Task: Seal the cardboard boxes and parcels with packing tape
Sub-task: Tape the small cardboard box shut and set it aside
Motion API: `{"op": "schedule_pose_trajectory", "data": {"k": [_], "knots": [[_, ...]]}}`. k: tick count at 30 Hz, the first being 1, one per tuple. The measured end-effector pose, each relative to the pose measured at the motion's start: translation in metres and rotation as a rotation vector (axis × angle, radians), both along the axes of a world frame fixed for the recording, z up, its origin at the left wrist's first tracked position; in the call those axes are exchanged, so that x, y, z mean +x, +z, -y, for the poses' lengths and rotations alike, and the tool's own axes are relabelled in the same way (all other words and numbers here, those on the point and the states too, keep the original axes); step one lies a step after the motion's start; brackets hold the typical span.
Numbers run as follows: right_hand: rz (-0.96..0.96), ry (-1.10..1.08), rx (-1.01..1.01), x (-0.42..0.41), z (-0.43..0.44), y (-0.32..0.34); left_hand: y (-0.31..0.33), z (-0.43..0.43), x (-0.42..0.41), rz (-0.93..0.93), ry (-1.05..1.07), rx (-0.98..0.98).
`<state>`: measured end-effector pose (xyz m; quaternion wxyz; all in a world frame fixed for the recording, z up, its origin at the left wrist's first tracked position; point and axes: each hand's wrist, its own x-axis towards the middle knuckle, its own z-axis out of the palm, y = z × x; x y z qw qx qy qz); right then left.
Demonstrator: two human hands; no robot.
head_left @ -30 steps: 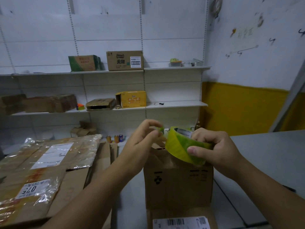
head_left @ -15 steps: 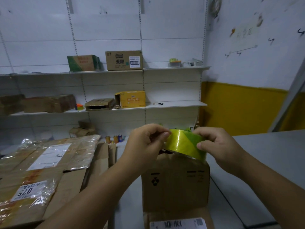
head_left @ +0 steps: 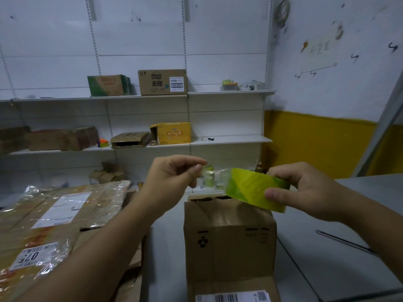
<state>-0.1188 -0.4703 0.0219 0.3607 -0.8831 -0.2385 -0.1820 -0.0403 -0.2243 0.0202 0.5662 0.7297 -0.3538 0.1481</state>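
Observation:
A brown cardboard box (head_left: 229,238) with a recycling mark stands on the table below my hands, a shipping label on its near flap. My right hand (head_left: 305,190) grips a roll of yellow-green packing tape (head_left: 250,188) above the box's far edge. My left hand (head_left: 174,177) pinches the loose end of the tape, and a short clear strip (head_left: 214,177) stretches between that hand and the roll.
A stack of flat parcels wrapped in clear film (head_left: 54,221) lies on the left. A grey table (head_left: 327,258) extends right, with a thin dark pen (head_left: 344,241) on it. White wall shelves (head_left: 229,140) behind hold several cardboard boxes.
My hands have moved apart: the left drew the tape end leftward while the right shifted the roll right, so a strip of tape is now pulled out.

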Motion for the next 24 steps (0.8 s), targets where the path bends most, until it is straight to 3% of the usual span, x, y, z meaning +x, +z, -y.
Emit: {"op": "schedule_pose_trajectory", "data": {"k": [4, 9, 13, 17, 20, 24], "knots": [[-0.008, 0.008, -0.075, 0.000, 0.009, -0.001, 0.001, 0.000, -0.002, -0.069, -0.029, 0.200], [0.024, 0.014, -0.085, 0.001, 0.010, 0.000, 0.007, 0.006, -0.015, -0.306, -0.184, 0.095], [0.133, 0.039, -0.121, 0.002, 0.005, -0.002, 0.014, 0.009, -0.023, -0.246, -0.154, 0.191], [0.175, -0.013, -0.081, -0.002, 0.003, -0.016, 0.026, 0.007, -0.025, -0.235, -0.158, 0.100], [0.024, -0.003, 0.225, -0.003, -0.004, -0.026, 0.034, 0.011, -0.026, -0.180, -0.201, 0.123], [-0.402, 0.189, 0.945, 0.010, -0.012, -0.025, 0.047, 0.020, -0.023, 0.021, -0.160, 0.154]]}}
